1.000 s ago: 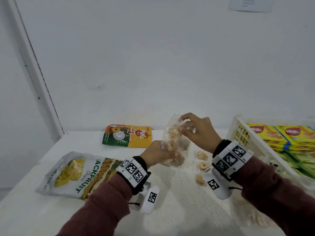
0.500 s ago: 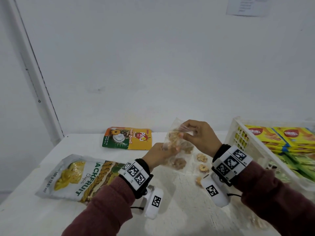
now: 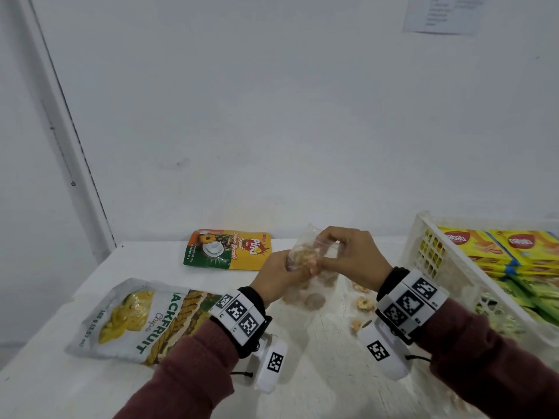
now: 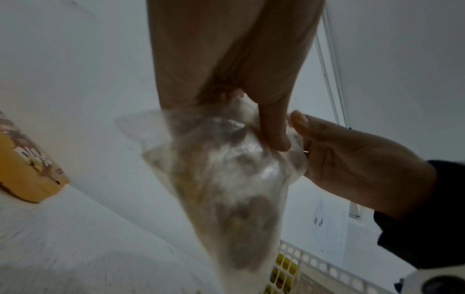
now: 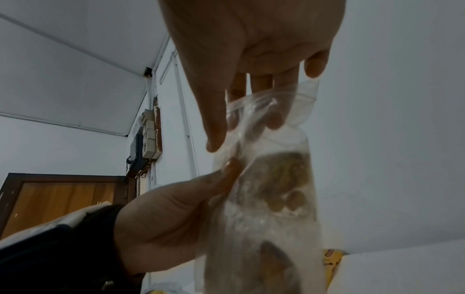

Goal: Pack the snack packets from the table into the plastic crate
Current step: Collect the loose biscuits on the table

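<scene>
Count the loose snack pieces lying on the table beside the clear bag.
3: one nearest the wall, one in the middle, one by the right wrist camera. Others may be hidden behind the hands.

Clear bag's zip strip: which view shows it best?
Right wrist. The clear bag's zip strip runs sharp between the right hand fingers. Head view shows only a small glimpse; left wrist shows crumpled, blurred plastic, strip indistinct.
</scene>
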The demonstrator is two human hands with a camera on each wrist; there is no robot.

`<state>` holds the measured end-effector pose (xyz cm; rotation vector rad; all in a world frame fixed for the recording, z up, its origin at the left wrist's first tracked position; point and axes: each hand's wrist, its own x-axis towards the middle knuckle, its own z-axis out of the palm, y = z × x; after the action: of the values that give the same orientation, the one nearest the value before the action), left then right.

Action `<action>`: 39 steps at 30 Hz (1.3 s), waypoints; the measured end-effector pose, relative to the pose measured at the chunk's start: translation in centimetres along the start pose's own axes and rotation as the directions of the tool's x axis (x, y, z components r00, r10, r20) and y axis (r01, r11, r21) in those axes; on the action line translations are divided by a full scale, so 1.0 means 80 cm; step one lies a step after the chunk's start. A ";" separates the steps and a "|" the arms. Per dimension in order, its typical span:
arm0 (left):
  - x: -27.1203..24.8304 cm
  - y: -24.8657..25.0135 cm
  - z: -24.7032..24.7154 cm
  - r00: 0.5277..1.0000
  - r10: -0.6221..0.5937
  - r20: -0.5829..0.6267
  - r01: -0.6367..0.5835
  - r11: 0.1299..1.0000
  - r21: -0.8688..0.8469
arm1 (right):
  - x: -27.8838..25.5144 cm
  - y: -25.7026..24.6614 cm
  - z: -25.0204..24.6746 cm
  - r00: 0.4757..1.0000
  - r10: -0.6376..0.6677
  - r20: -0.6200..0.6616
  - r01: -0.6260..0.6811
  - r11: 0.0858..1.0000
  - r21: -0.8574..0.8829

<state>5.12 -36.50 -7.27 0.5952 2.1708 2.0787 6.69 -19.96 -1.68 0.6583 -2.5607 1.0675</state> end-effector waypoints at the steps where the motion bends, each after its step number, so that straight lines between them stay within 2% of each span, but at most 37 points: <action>1: 0.000 -0.001 0.001 1.000 0.018 -0.020 -0.018 1.000 0.022 | 0.001 -0.001 -0.001 1.000 0.006 0.008 -0.006 0.999 -0.035; 5: 0.005 -0.004 0.007 0.984 0.123 -0.130 -0.095 0.975 0.200 | 0.005 -0.002 -0.002 0.998 0.054 -0.042 -0.058 0.995 -0.083; 9: 0.009 0.001 0.007 0.984 0.125 -0.125 -0.094 0.968 0.234 | 0.006 -0.002 -0.004 0.998 0.028 -0.055 -0.031 0.998 -0.054; 14: 0.011 -0.001 0.001 0.997 0.065 -0.052 -0.053 0.977 0.205 | 0.009 0.005 -0.005 1.000 -0.009 -0.021 0.006 0.993 -0.120; 18: 0.013 0.003 0.005 0.999 -0.019 -0.047 0.022 0.998 0.051 | 0.008 0.003 -0.001 0.999 -0.045 0.009 0.046 0.992 -0.117; 21: 0.014 0.000 0.007 0.996 -0.023 -0.084 0.027 0.998 0.049 | 0.009 0.000 -0.006 0.999 -0.023 0.041 0.027 0.995 -0.093; 24: 0.012 0.000 0.007 0.995 0.015 -0.101 -0.004 0.994 0.105 | 0.014 0.003 -0.013 1.000 -0.018 -0.023 0.017 0.998 -0.067; 26: 0.012 0.003 0.008 0.995 0.061 -0.080 -0.047 0.986 0.161 | 0.015 0.004 -0.014 0.996 -0.029 -0.090 0.024 0.998 -0.062; 29: 0.012 0.007 0.009 0.998 0.053 -0.025 -0.048 0.982 0.184 | 0.014 0.003 -0.014 0.986 -0.021 -0.165 0.013 0.999 -0.052; 31: 0.010 0.010 0.008 1.000 0.014 0.019 -0.016 0.992 0.126 | 0.012 0.003 -0.017 0.996 0.007 -0.090 -0.009 1.000 -0.025; 34: 0.007 0.012 0.008 0.995 -0.024 0.098 0.013 0.993 0.114 | 0.013 0.007 -0.019 0.998 -0.006 0.067 -0.004 0.989 0.149; 37: 0.003 0.014 0.011 0.995 -0.041 0.087 0.032 0.994 0.103 | 0.011 0.006 -0.017 0.997 -0.002 0.071 -0.015 0.972 0.236; 39: 0.003 0.014 0.012 0.999 0.028 0.030 -0.030 0.998 0.062 | 0.012 0.006 -0.014 0.999 -0.023 0.047 0.012 0.976 0.216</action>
<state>5.47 -35.49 -6.24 0.6626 2.2310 2.0100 5.75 -19.14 -0.80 0.7672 -2.4959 1.3530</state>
